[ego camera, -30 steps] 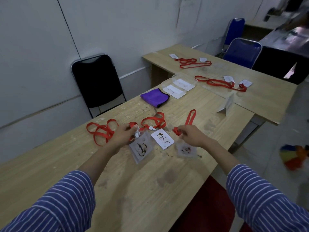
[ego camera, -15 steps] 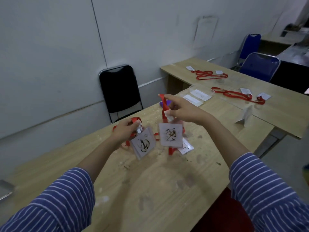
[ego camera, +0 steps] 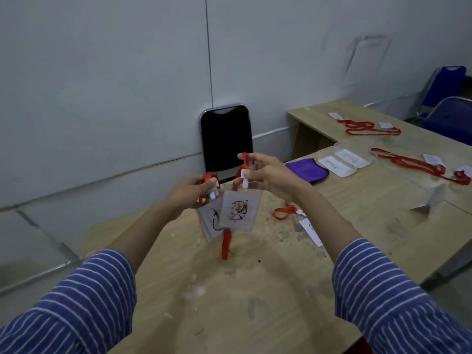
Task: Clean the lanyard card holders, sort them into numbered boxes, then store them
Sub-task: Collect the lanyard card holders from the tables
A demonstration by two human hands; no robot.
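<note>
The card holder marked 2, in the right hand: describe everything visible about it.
The card holder marked 2 is a clear, plastic-looking sleeve over a pale card bearing a dark handwritten 2, smeared with brownish stains. It hangs upright in the air above the wooden table, from a white clip on a red lanyard that the right hand pinches; the strap trails down behind it. It overlaps the front of a second stained holder held by the left hand.

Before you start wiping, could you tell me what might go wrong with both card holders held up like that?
The right hand and left hand each grip a clip, so the soiled "2" card holder overlaps the other card holder; grime could transfer between them. The hanging red strap may drag through the debris on the table.
</note>
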